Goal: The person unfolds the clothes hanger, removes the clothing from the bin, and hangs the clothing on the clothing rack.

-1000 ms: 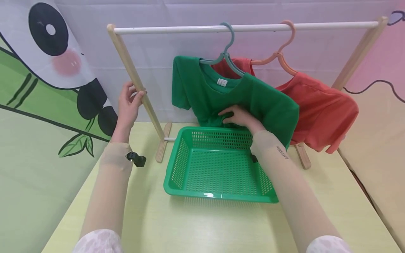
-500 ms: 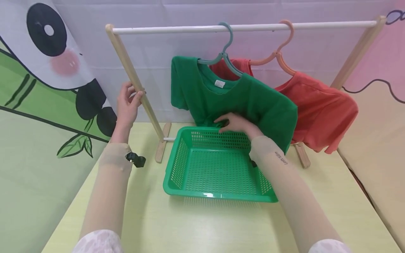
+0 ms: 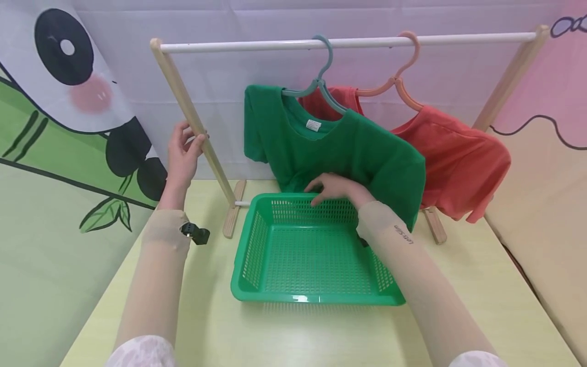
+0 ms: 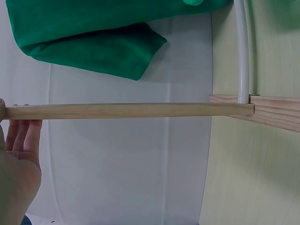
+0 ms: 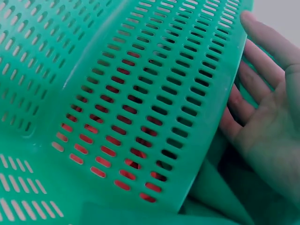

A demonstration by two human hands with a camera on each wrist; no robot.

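My left hand (image 3: 182, 158) grips the left wooden post (image 3: 192, 117) of a clothes rack, thumb on the near side and fingers behind; the left wrist view shows this too. My right hand (image 3: 335, 187) holds the far rim of a green plastic basket (image 3: 316, 298). In the right wrist view its thumb lies at the rim and the fingers (image 5: 253, 82) are behind the perforated wall. A green T-shirt (image 3: 339, 153) on a blue-green hanger (image 3: 324, 66) hangs just behind that hand. The basket's inside shows only its bare mesh bottom.
A red T-shirt (image 3: 454, 158) on an orange hanger (image 3: 408, 61) hangs behind and right of the green one. Both hang from the rack's white rail (image 3: 238, 46). The rack's wooden foot (image 3: 235, 209) stands on the pale table (image 3: 284, 336), against a printed cloth backdrop.
My right hand has moved down from the green T-shirt's front onto the basket's far rim. The basket has shifted slightly toward me. My left hand has stayed on the post.
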